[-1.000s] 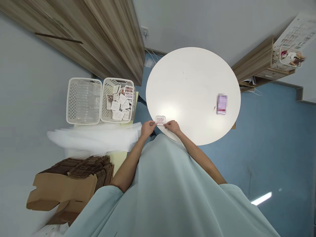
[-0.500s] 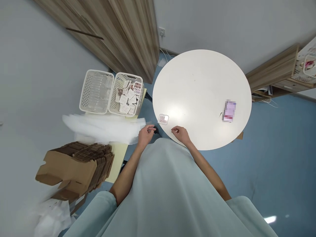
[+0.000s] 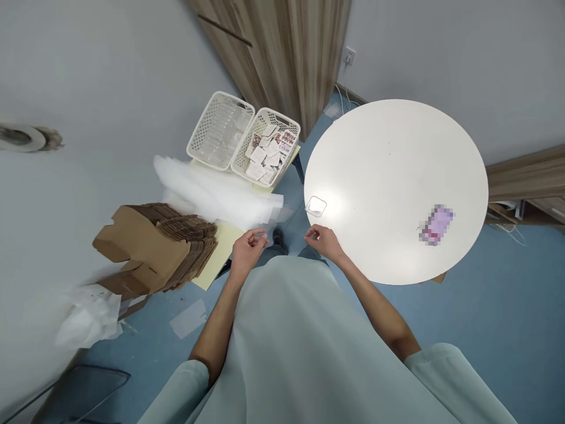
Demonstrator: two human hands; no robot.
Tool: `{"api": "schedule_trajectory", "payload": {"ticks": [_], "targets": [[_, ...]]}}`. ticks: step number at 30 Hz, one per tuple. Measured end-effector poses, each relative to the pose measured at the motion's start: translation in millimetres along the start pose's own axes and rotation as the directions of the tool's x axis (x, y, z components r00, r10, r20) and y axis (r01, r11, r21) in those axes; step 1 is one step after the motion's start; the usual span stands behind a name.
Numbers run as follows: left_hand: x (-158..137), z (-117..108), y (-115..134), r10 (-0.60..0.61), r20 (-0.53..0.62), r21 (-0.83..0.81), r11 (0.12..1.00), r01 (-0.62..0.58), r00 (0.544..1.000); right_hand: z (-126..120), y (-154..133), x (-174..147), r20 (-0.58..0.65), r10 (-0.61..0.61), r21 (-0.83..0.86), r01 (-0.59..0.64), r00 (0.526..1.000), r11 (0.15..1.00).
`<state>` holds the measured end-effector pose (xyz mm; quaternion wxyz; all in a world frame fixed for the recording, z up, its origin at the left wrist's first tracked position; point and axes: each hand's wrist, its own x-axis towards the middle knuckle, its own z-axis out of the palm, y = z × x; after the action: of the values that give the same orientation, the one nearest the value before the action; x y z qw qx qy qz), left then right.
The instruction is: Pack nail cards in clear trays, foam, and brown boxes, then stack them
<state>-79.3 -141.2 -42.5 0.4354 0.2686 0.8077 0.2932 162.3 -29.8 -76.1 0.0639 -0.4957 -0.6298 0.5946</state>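
My left hand (image 3: 248,252) hovers just right of the stacked bags, with loosely bent fingers apart and nothing visible in it. My right hand (image 3: 323,241) is over the near left edge of the round table, its fingers loosely curled with a gap between thumb and forefinger. I see nothing held there. A small clear plastic case (image 3: 316,206) lies on the table just beyond the right hand, not touched by it. White translucent bags or foam sheets (image 3: 216,191) lie in a pile near my left hand.
Two white baskets stand at the back left: one with clear plastic cases (image 3: 219,129), one with several small packets (image 3: 265,154). Folded brown cardboard boxes (image 3: 145,250) are stacked on the left. A pixelated purple item (image 3: 436,225) lies on the white round table (image 3: 388,176). A wooden cabinet (image 3: 282,59) stands behind.
My view has turned left, so the table, baskets and cartons sit further right in it. My left hand has shifted slightly left and down. The case stays on the table.
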Motion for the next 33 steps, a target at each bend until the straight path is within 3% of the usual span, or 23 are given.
{"api": "schedule_trajectory", "payload": {"ticks": [5, 12, 19, 25, 29, 33], "targets": [[10, -45, -30, 0.015, -0.012, -0.006, 1.000, -0.015, 1.000, 37, -30, 2, -0.025, -0.025, -0.020, 0.025, 0.999, 1.000], [29, -131, -71, 0.082, -0.053, -0.031, 0.996, -0.084, 0.995, 105, -75, 12, -0.085, -0.049, -0.068, 0.043, 0.995, 0.997], [42, -199, -97, 0.120, -0.109, -0.112, 0.985, -0.132, 0.987, 177, -121, 48, -0.015, -0.202, -0.219, 0.194, 0.979, 0.956], [51, -226, -104, 0.191, -0.119, -0.184, 0.960, -0.211, 0.974, 241, -156, 126, 0.021, -0.156, -0.459, 0.148, 0.987, 0.876], [52, -232, -109, 0.220, -0.129, -0.224, 0.943, -0.245, 0.967, 281, -159, 179, -0.021, 0.031, -0.628, -0.037, 0.999, 0.777], [45, -234, -120, 0.205, -0.141, -0.281, 0.930, -0.238, 0.969, 310, -150, 203, -0.096, 0.158, -0.689, -0.181, 0.983, 0.702]]}}
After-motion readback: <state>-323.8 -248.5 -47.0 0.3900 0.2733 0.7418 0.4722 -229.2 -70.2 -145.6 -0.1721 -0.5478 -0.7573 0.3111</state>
